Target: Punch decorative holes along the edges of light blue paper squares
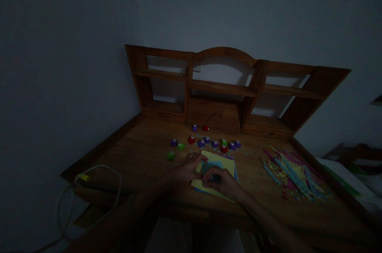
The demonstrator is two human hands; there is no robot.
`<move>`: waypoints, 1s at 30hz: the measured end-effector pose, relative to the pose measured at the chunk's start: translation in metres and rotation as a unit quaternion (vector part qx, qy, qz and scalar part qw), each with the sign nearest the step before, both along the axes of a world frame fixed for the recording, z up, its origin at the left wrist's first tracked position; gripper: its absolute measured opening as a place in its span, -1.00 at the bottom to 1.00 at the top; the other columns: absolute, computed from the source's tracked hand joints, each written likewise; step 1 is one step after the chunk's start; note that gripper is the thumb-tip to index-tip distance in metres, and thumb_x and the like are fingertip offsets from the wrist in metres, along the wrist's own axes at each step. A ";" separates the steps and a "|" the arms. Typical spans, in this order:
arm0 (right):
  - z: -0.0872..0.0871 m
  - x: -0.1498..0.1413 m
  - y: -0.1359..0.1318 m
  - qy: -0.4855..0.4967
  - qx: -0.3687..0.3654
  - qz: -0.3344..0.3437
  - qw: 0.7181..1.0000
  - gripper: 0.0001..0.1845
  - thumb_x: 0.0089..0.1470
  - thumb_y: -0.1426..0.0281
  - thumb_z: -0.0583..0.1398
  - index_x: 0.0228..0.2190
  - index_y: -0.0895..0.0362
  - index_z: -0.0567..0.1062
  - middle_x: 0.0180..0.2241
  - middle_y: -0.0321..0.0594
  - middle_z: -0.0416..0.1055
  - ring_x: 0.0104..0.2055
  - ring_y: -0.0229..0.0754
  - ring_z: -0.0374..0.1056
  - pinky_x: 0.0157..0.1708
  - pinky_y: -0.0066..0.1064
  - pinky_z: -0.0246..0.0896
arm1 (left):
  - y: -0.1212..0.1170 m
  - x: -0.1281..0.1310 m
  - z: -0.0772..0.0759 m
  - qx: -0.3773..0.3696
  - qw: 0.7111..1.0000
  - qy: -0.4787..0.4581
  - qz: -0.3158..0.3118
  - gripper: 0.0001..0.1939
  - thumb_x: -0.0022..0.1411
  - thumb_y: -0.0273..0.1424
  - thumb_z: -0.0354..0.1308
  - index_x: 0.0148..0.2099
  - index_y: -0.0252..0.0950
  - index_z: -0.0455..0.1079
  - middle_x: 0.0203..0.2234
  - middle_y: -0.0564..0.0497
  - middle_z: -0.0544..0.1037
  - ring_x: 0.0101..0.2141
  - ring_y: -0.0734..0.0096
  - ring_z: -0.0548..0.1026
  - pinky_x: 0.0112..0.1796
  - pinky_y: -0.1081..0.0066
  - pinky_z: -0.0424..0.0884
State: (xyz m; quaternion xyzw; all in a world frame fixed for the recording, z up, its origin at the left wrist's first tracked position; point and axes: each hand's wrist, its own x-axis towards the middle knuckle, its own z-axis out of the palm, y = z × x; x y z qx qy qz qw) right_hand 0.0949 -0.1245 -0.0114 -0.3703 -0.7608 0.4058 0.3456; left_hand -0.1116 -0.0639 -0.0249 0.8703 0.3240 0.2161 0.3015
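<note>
A stack of paper sheets (229, 165), yellow on top with blue edges below, lies on the desk in front of me. On it rests a smaller blue-green paper (216, 164). My left hand (189, 168) is curled over the stack's left side, its fingers and thumb closed at the blue-green paper's left edge. From the right, my right hand (222, 182) bends its fingers together over the same paper's lower part. Dim light and the fingers hide part of the paper, so its exact shape is unclear.
Several small purple, red and green craft punches (201, 143) stand beyond the stack among tiny paper bits. Coloured paper strips (294, 173) are heaped at right. A wooden shelf unit (217, 86) backs the desk. A white cable (119, 183) loops over the left front edge.
</note>
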 end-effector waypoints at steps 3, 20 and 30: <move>0.002 -0.001 -0.001 0.004 0.001 -0.005 1.000 -0.81 -0.03 0.25 0.34 -0.42 0.11 0.56 -0.41 -0.27 0.50 -0.33 -0.21 0.38 -0.27 -0.42 0.25 | 0.002 0.001 -0.001 0.001 1.000 -0.001 -0.001 -0.36 -0.02 -0.30 0.33 0.10 -0.20 0.21 -0.02 -0.06 0.30 0.05 0.12 0.21 0.06 0.23 0.16; 0.007 0.001 -0.003 -0.016 0.001 0.007 1.000 -0.78 -0.01 0.19 0.31 -0.40 0.09 0.56 -0.37 -0.24 0.49 -0.28 -0.18 0.41 -0.21 -0.37 0.29 | 0.005 0.002 -0.002 -0.004 1.000 0.010 -0.011 -0.34 -0.04 -0.33 0.34 0.10 -0.20 0.19 0.01 -0.07 0.28 0.07 0.12 0.19 0.08 0.20 0.14; 0.005 0.014 -0.002 0.011 -0.057 0.064 0.996 -0.74 -0.09 0.18 0.36 -0.42 0.11 0.57 -0.38 -0.24 0.52 -0.30 -0.17 0.45 -0.23 -0.35 0.33 | 0.001 0.001 0.008 -0.015 1.000 0.016 -0.021 -0.35 -0.03 -0.34 0.33 0.11 -0.19 0.18 0.01 -0.05 0.28 0.08 0.12 0.19 0.09 0.19 0.13</move>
